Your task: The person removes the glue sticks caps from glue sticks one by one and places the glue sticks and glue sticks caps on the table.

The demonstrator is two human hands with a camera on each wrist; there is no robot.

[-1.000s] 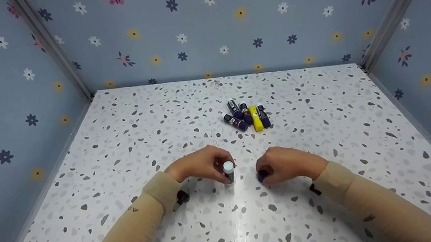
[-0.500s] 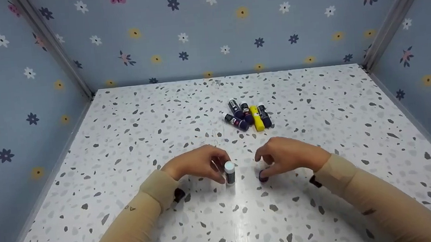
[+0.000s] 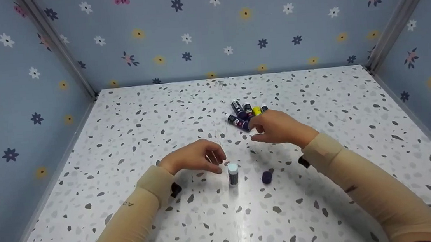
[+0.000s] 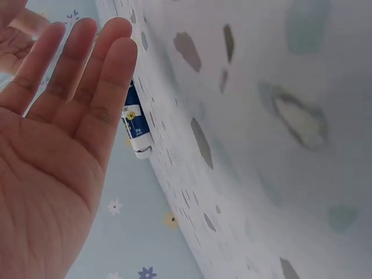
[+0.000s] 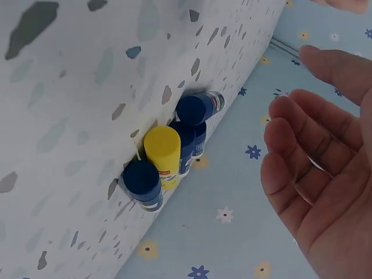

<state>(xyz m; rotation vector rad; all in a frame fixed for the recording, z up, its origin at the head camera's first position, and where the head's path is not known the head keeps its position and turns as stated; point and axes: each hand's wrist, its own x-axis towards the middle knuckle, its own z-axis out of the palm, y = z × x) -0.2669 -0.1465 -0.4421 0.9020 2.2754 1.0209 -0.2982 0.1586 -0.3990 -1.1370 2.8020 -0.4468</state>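
"Head view: counts?"
"One upright tube (image 3: 233,176), just beside the left hand's (image 3: 197,156) fingertips; one dark cap (image 3: 267,177), nearer the person than the right hand's (image 3: 278,128) fingers. By those fingertips lie four dark tubes (image 3: 238,123), one yellow tube (image 3: 256,110)."
"Left wrist?"
"Fingers extended, upright tube partly behind them."
"Right wrist?"
"Fingers loosely bent, apart from all five tubes; contents hidden."
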